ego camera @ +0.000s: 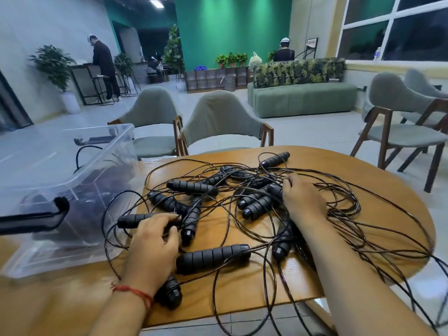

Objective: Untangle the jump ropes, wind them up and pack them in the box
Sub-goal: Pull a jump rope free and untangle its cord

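Black jump ropes [254, 207] lie tangled in a heap on a round wooden table [298, 282], beside a clear plastic box [101, 180] at its left. The left hand [155, 238] curls round one handle [132, 219] at the heap's near edge. The right hand [303, 202] rests on the heap, fingers bent; its grip cannot be told.

Black foam-handled jump ropes [211, 257] lay in one big tangled heap on the table [303, 275], clear plastic box [116, 161] open just left.
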### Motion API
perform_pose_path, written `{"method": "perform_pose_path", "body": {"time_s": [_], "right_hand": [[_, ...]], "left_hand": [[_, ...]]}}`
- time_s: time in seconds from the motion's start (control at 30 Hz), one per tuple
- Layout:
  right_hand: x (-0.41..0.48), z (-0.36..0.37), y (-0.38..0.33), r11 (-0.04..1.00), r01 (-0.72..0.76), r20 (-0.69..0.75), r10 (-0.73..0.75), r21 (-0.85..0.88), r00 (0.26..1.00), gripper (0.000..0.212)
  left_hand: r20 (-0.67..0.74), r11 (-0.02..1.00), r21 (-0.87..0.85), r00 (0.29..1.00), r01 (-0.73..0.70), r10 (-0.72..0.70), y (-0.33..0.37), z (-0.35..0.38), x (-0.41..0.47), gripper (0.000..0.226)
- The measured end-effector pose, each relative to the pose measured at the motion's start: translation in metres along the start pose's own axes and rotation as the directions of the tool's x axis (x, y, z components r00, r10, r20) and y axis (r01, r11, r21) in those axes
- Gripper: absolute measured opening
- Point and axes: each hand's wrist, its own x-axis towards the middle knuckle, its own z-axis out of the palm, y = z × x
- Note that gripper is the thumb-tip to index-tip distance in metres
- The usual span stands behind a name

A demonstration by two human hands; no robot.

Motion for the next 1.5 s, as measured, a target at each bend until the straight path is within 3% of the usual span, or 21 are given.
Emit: {"method": "perform_pose_path", "body": {"time_s": [0.4, 0.67, 0.87, 0.97, 1.1, 1.23, 1.5], "right_hand": [[0.005, -0.001, 0.001, 0.999, 0.026, 0.067, -0.024, -0.033, 0.997, 0.028], [0.003, -0.017, 0.006, 1.000, 0.004, 0.268, 0.004, -0.028, 0.963, 0.029], [-0.045, -0.050, 0.029, 0.999, 0.039, 0.412, -0.039, 0.010, 0.910, 0.022], [-0.085, -0.081, 0.042, 0.996, 0.082, 0.483, -0.063, -0.019, 0.873, 0.026], [-0.134, -0.126, 0.052, 0.995, 0.095, 0.482, -0.087, 0.009, 0.872, 0.022], [-0.164, -0.169, 0.044, 0.994, 0.000, 0.489, -0.054, 0.111, 0.870, 0.035], [-0.184, -0.189, 0.044, 0.991, 0.070, 0.502, -0.004, -0.112, 0.865, 0.035]], "left_hand": [[0.018, 0.994, 0.108, 1.000, 0.003, -0.005, 0.001, 0.004, 0.008, 0.024], [0.142, 0.975, 0.218, 0.990, -0.041, 0.010, 0.014, -0.010, -0.014, 0.041], [0.191, 0.947, 0.300, 0.980, -0.115, 0.058, 0.039, -0.042, -0.079, 0.051], [0.199, 0.967, 0.220, 0.976, -0.129, 0.085, 0.051, -0.061, -0.113, 0.054], [0.151, 0.986, 0.098, 0.981, -0.137, 0.121, 0.064, -0.086, -0.149, 0.041], [0.115, 0.990, 0.005, 0.983, -0.144, 0.142, 0.077, -0.102, -0.170, 0.035], [0.114, 0.982, -0.054, 0.976, -0.181, 0.186, 0.093, -0.125, -0.195, 0.029]]}}
